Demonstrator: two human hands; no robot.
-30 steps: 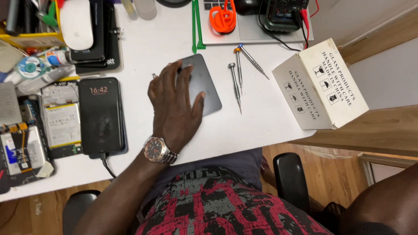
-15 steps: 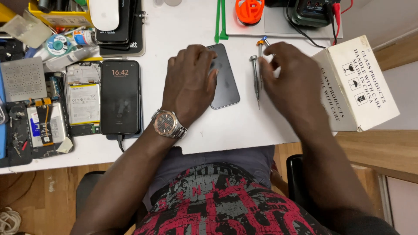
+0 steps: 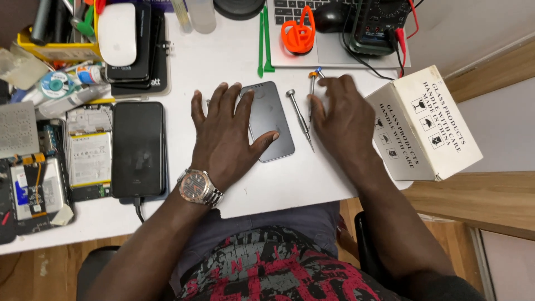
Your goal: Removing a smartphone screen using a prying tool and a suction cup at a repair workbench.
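Bare white tabletop [image 3: 290, 189] open along the near edge, below both hands. Hemmed on the right by a cardboard box [image 3: 423, 125], on the left by a black phone [image 3: 138, 149] on its cable. Blocked farther back by a laptop [image 3: 334, 53], orange suction cup [image 3: 297, 34] and green pry tools [image 3: 263, 39]. Narrow gap between the hands crossed by screwdrivers [image 3: 300, 119].

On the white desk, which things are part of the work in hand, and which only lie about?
In hand:
left hand flat on the grey phone
right hand at the screwdrivers

Lying about:
black phone
white mouse
orange suction cup
cardboard box
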